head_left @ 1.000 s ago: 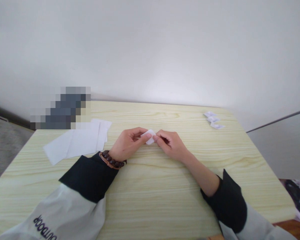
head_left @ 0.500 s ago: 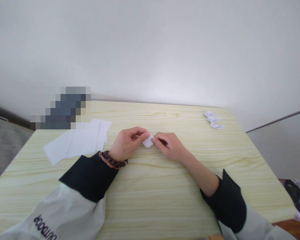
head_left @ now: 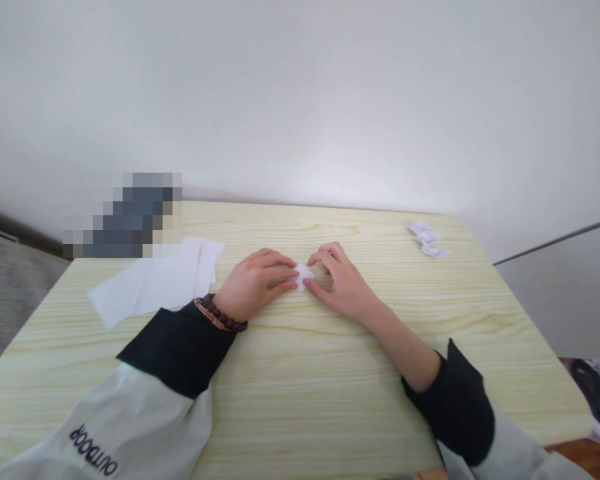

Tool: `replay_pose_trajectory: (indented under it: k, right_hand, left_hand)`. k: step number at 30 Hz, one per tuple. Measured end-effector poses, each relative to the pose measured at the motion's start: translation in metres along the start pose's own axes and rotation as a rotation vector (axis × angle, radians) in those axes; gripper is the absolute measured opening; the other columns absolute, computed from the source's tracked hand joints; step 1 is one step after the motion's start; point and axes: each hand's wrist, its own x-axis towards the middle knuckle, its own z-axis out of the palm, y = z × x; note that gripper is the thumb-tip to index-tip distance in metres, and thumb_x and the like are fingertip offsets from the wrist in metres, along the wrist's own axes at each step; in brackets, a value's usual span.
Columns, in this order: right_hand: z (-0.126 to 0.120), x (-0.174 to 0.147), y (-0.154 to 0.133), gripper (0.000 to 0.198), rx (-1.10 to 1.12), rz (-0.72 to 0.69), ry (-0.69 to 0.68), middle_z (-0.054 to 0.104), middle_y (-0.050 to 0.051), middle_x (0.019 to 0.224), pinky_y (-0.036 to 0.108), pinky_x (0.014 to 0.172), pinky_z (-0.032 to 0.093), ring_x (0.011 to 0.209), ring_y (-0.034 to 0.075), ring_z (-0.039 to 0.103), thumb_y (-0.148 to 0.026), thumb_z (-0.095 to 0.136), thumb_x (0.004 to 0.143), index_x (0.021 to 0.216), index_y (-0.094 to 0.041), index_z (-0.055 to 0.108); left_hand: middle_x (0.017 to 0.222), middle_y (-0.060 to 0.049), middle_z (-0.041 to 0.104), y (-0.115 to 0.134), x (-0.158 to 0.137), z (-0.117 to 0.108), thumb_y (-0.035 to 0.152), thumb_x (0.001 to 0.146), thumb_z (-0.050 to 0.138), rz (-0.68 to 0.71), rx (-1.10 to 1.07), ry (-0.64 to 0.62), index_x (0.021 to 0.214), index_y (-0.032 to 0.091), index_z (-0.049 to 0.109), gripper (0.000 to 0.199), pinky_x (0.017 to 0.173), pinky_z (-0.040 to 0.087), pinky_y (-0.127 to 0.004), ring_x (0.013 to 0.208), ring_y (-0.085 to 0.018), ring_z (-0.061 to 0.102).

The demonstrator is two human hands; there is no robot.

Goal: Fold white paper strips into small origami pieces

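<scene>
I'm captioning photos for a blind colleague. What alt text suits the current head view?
The left hand and right hand touch a small folded paper at a pale table. White sheets lie to the left; three folded pieces sit at far right.

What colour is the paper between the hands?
The paper is white; head view shows it best.

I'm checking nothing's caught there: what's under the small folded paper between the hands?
The wood-grain table shows around the folded paper; the paper's underside and whatever lies directly beneath are hidden.
</scene>
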Motion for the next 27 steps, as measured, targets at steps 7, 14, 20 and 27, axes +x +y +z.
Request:
replay_pose_trajectory:
  k: [7,14,20,27]
  right_hand:
    - [-0.0061,0.0005,0.0093,0.025,0.11,-0.031,-0.114,0.057,0.006,0.103,0.031,0.084,0.048,0.094,0.017,0.057,-0.03,0.064,0.082,0.106,-0.021,0.064]
    - [-0.0028,0.0004,0.0097,0.018,0.157,0.001,-0.061,0.062,0.003,0.092,0.026,0.071,0.048,0.081,0.014,0.059,-0.031,0.067,0.08,0.093,-0.02,0.069]
    - [-0.0066,0.0014,0.0055,0.014,0.13,-0.054,-0.069,0.064,0.005,0.09,0.027,0.075,0.047,0.083,0.014,0.059,-0.024,0.061,0.083,0.093,-0.019,0.068]
    - [-0.0062,0.0001,0.0069,0.012,0.167,-0.058,-0.056,0.06,0.004,0.091,0.025,0.068,0.048,0.077,0.013,0.058,-0.02,0.062,0.081,0.091,-0.019,0.067]
  left_hand:
    - [0.097,-0.005,0.07,-0.0021,-0.001,0.0002,0.03,0.084,0.062,0.035,0.051,-0.035,0.092,0.02,0.071,0.016,0.084,0.049,-0.035,0.092,-0.02,0.058]
    - [0.096,-0.004,0.07,-0.0024,-0.0005,0.0005,0.033,0.084,0.061,0.046,0.042,-0.042,0.09,0.021,0.071,0.017,0.084,0.048,-0.035,0.092,-0.019,0.059]
    - [0.094,-0.004,0.07,0.0006,0.0002,-0.0004,0.034,0.087,0.057,0.061,0.055,-0.035,0.089,0.021,0.071,0.019,0.081,0.048,-0.033,0.089,-0.018,0.06]
    - [0.089,-0.004,0.07,0.0063,0.0016,0.0005,0.027,0.09,0.052,0.09,0.115,-0.004,0.085,0.018,0.069,0.019,0.077,0.049,-0.03,0.083,-0.016,0.061]
